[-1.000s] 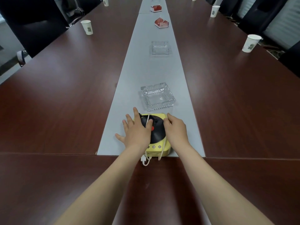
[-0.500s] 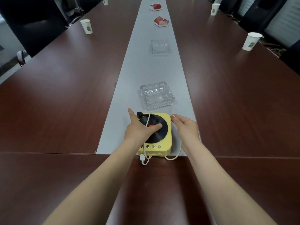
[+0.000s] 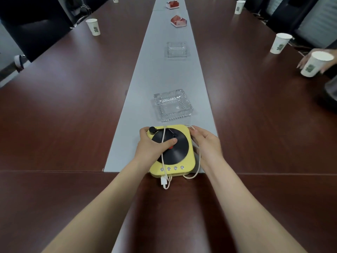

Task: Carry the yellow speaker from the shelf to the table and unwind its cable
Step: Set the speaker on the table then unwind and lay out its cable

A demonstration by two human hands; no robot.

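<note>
The yellow speaker (image 3: 184,164), shaped like a small record player with a black disc on top, sits on the grey runner (image 3: 169,77) near the table's front seam. A white cable (image 3: 197,162) runs over its top and loops off its right side, with its plug lying on the wood in front. My left hand (image 3: 152,146) grips the speaker's left edge, thumb pressed on the disc. My right hand (image 3: 207,143) holds the cable at the speaker's right side, fingers curled round it.
A glass ashtray (image 3: 173,105) stands just beyond the speaker, a second one (image 3: 177,49) farther back, then red-and-white boxes (image 3: 179,21). Paper cups (image 3: 280,42) dot the brown table (image 3: 63,106). At the right edge another person's hand holds a cup (image 3: 316,64). Dark chairs line both sides.
My left hand moved from lying on top of the speaker to gripping its left edge. My right hand pulled a cable loop off to the right. A person's hand with a cup appeared at right.
</note>
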